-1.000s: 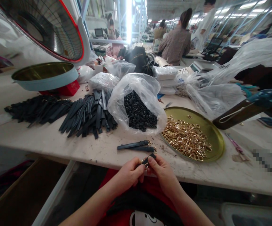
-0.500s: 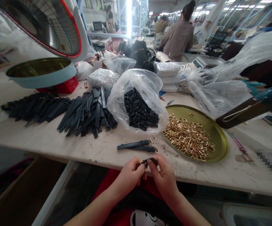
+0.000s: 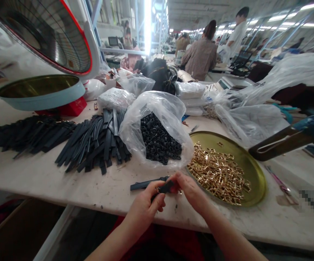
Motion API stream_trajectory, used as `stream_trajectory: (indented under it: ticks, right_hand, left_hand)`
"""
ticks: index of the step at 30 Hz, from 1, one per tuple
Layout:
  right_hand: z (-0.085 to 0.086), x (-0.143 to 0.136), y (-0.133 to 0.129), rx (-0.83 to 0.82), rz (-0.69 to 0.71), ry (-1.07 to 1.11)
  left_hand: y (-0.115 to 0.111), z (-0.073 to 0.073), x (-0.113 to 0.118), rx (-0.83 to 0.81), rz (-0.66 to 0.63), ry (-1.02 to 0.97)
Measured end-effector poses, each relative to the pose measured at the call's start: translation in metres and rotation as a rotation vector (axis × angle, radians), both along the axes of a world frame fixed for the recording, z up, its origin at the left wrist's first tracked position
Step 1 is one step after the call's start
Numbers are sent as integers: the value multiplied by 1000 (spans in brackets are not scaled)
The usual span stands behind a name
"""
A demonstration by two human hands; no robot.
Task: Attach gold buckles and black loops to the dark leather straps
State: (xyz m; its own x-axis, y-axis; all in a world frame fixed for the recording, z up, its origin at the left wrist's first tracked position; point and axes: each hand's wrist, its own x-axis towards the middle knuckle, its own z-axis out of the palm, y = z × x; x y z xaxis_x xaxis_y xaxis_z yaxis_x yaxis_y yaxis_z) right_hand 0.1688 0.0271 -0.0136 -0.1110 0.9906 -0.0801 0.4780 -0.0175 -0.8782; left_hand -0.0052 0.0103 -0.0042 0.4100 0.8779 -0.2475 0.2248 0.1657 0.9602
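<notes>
A short black strap (image 3: 166,187) sits between the two hands, over the near part of the table (image 3: 113,197). The left hand (image 3: 147,203) pinches it between thumb and curled fingers, likely to steady it and leave the other end free. The right hand (image 3: 193,190) has its fingers bent close around that end; whether they grip or only touch it, I cannot tell

Reading from the hands, a second strap (image 3: 142,184) lies at ten o'clock, just beyond the left hand and partly hidden by it. At twelve, a plastic bag (image 3: 159,98) has its mouth turned toward the person, which probably makes the black loops (image 3: 159,139) easy to pick out. At two, gold buckles (image 3: 219,170) are spread in a shallow tray (image 3: 256,177), seemingly for the right hand's reach. At ten to eleven, strips (image 3: 94,145) lie fanned out, perhaps so single ones lift off easily
</notes>
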Motion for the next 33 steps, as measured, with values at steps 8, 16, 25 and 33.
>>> stream_trajectory:
  ticks: [8,16,25,33]
  right_hand:
    - [-14,14,98,168,-127,-563]
    - [0,22,76,187,-139,-439]
    - [31,-1,-7,-234,150,420]
    - [21,-13,-35,-271,-22,595]
  left_hand:
    - [13,-6,1,-73,39,20]
    - [19,2,-5,-13,126,63]
    - [11,19,-6,252,115,275]
    - [-9,14,-11,69,12,166]
